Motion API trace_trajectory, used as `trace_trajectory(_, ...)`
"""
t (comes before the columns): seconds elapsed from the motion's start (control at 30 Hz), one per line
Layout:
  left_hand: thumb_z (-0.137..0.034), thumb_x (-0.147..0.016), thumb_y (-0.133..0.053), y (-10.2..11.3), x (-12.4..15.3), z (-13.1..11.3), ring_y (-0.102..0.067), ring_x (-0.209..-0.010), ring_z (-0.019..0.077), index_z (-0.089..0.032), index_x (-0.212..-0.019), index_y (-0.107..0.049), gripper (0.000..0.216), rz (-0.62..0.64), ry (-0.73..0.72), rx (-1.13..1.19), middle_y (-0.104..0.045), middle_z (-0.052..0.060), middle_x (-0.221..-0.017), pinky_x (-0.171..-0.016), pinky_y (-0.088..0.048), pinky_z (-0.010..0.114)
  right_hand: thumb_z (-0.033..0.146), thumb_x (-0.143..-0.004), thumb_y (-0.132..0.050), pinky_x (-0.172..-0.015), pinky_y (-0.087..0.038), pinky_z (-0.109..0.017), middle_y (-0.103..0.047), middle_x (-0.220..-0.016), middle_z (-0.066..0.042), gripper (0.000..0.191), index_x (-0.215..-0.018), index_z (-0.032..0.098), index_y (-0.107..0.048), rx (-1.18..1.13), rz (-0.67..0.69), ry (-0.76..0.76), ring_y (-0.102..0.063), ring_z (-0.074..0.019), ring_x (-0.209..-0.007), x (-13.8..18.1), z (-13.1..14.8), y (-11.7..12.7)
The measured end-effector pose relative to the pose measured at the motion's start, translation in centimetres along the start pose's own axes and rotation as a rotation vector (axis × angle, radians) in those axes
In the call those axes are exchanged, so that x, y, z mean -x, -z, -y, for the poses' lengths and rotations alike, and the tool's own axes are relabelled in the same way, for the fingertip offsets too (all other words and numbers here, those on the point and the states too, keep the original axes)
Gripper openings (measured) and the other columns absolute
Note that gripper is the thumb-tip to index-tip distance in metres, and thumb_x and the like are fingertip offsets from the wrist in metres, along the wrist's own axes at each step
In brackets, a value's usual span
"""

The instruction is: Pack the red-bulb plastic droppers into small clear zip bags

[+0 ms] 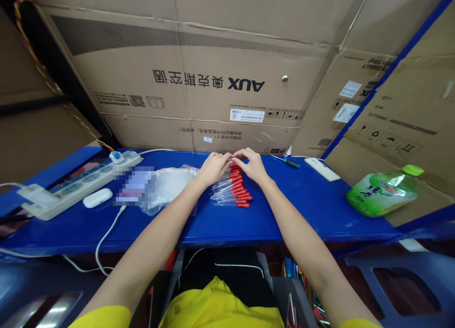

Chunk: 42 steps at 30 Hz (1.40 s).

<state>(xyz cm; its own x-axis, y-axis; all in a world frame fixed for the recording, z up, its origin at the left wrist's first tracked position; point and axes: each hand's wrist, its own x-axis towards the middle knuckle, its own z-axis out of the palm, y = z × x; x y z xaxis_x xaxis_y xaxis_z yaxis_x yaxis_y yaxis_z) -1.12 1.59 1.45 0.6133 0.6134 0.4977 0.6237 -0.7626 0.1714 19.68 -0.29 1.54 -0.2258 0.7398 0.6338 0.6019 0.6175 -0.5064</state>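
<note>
On the blue table, a row of several clear tubes with red caps lies side by side in front of me. My left hand and my right hand meet at the far end of this row, fingers curled and touching the topmost tube. Both hands pinch at it from either side. A pile of clear plastic bags lies just left of my left wrist.
A white power strip and a small white case sit at the left, with a white cable hanging over the edge. A green-handled screwdriver, a white flat device and a green bottle lie at the right. Cardboard boxes form the back wall.
</note>
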Motion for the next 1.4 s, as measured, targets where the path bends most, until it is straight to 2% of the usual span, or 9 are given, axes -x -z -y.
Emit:
trace_trajectory(0.13,-0.037,-0.112,-0.031,0.2,0.1,0.0,-0.073,-0.098,0.0288,-0.020,-0.119,-0.062,0.036,0.018,0.107,-0.013,-0.078,0.013,-0.103,-0.092,-0.047,0.038,0.044,-0.102,-0.062,-0.077,-0.050,-0.028,-0.073,-0.080,-0.001,0.030,-0.121,0.023,-0.071,0.162,0.035,-0.148,-0.066,-0.0190,-0.075,0.2,-1.1,1.6)
trace_trajectory(0.23,-0.034,-0.111,-0.033,0.5,0.4,0.3,-0.075,-0.092,0.0281,-0.021,-0.129,-0.056,0.032,0.011,0.226,0.029,-0.078,0.010,-0.098,-0.087,-0.048,0.036,0.043,-0.100,-0.063,-0.070,-0.045,-0.027,-0.069,-0.066,0.002,0.025,-0.112,0.023,-0.073,0.298,0.141,-0.296,-0.065,-0.0184,-0.067,0.3,-2.4,2.9)
trace_trajectory(0.4,-0.028,-0.110,-0.032,0.1,0.9,1.1,-0.073,-0.098,0.0286,-0.022,-0.122,-0.055,0.027,-0.011,0.305,0.109,-0.076,0.011,-0.102,-0.086,-0.049,0.037,0.031,-0.099,-0.060,-0.069,-0.045,-0.026,-0.075,-0.071,0.001,0.017,-0.095,0.025,-0.076,0.320,0.366,-0.344,-0.069,-0.0177,-0.070,0.6,-3.5,3.6)
trace_trajectory(0.6,-0.039,-0.111,-0.030,-0.7,0.6,1.5,-0.072,-0.097,0.0299,-0.022,-0.114,-0.054,0.029,-0.049,0.370,0.156,-0.073,0.011,-0.098,-0.084,-0.049,0.038,0.031,-0.084,-0.078,-0.070,-0.047,-0.025,-0.076,-0.076,0.001,0.008,-0.082,0.023,-0.074,0.265,0.540,-0.395,-0.070,-0.0165,-0.074,0.7,-4.1,3.0)
trace_trajectory(0.73,-0.041,-0.111,-0.030,-0.7,0.5,1.4,-0.071,-0.095,0.0274,-0.023,-0.109,-0.056,0.032,-0.071,0.284,0.192,-0.073,0.009,-0.097,-0.085,-0.048,0.036,0.022,-0.079,-0.078,-0.069,-0.046,-0.025,-0.073,-0.071,0.002,0.008,-0.080,0.022,-0.070,0.273,0.471,-0.364,-0.067,-0.0158,-0.070,0.8,-4.3,3.1)
trace_trajectory(0.9,-0.048,-0.111,-0.031,-0.7,0.7,1.0,-0.072,-0.093,0.0256,-0.026,-0.109,-0.063,0.038,-0.086,0.231,0.199,-0.075,0.006,-0.097,-0.083,-0.047,0.033,0.020,-0.084,-0.066,-0.071,-0.049,-0.026,-0.072,-0.079,0.002,0.033,-0.116,0.021,-0.067,0.180,0.109,-0.297,-0.064,-0.0154,-0.067,0.6,-3.8,3.0)
trace_trajectory(1.0,-0.050,-0.111,-0.031,-0.6,0.6,0.9,-0.073,-0.096,0.0249,-0.028,-0.112,-0.063,0.039,-0.094,0.248,0.236,-0.076,0.005,-0.100,-0.086,-0.048,0.032,0.026,-0.088,-0.066,-0.076,-0.053,-0.029,-0.075,-0.093,-0.005,0.022,-0.108,0.020,-0.070,0.123,-0.025,-0.184,-0.066,-0.0173,-0.075,0.2,-2.8,2.6)
trace_trajectory(1.2,-0.048,-0.112,-0.028,-0.8,0.3,0.7,-0.070,-0.093,0.0236,-0.023,-0.101,-0.060,0.042,-0.083,0.157,0.288,-0.074,0.007,-0.097,-0.086,-0.048,0.032,0.030,-0.096,-0.060,-0.087,-0.054,-0.032,-0.076,-0.102,-0.007,0.019,-0.106,0.022,-0.074,0.113,0.003,-0.033,-0.070,-0.0212,-0.091,0.2,-0.6,1.2)
trace_trajectory(1.4,-0.046,-0.111,-0.030,-0.6,0.4,0.0,-0.068,-0.083,0.0225,-0.023,-0.096,-0.059,0.040,-0.070,0.136,0.269,-0.070,0.006,-0.087,-0.078,-0.045,0.031,0.031,-0.098,-0.062,-0.086,-0.053,-0.031,-0.076,-0.095,-0.006,0.018,-0.107,0.023,-0.076,0.148,0.055,0.000,-0.069,-0.0206,-0.087,0.4,0.2,0.6)
